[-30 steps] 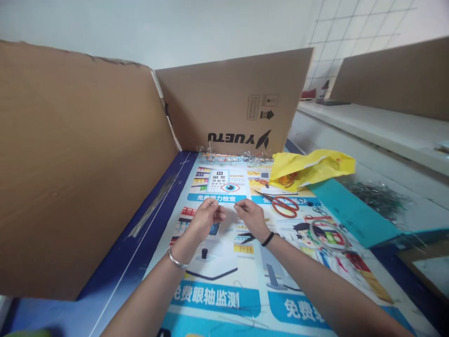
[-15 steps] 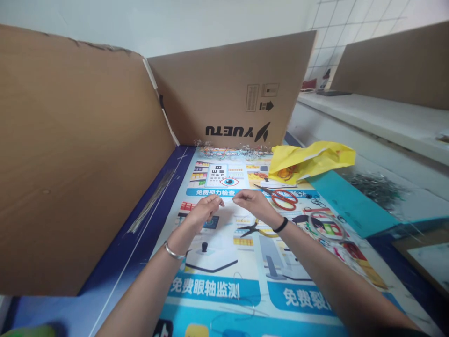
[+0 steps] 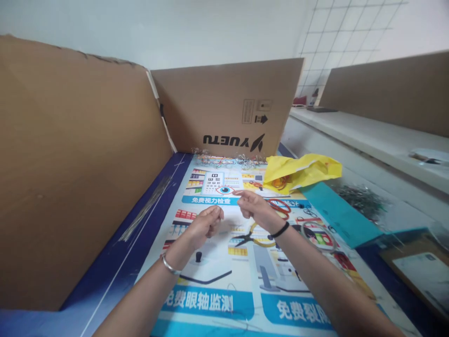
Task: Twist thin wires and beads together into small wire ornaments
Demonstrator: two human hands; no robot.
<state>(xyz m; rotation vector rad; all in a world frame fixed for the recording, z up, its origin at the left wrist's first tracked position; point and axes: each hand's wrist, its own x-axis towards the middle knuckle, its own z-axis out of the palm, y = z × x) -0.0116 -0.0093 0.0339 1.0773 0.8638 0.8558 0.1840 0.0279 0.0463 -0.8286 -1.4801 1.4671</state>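
My left hand [image 3: 206, 225] is closed over the printed sheet [image 3: 242, 278], its thumb pressed against curled fingers. Across a small gap, my right hand [image 3: 255, 209] has its index finger reaching left while the other fingers stay curled. Anything held in either hand is too fine to make out. Just below my right hand lie pliers [image 3: 260, 241] with yellow handles and dark jaws. Scissors [image 3: 288, 208] with red-orange handles sit behind that hand, partly covered by it.
Cardboard panels [image 3: 224, 103] stand at the back and left. Tangled wire bits [image 3: 242, 160] line the back edge. To the right are a yellow bag [image 3: 308, 169], a pale wire coil [image 3: 333, 243] and a heap of wire [image 3: 361, 203]. Thin straight strands [image 3: 145, 210] lie left.
My hands have moved apart slightly, the left one lower and its fingers more curled. My right index finger now extends left. The camera view has tilted up a little.
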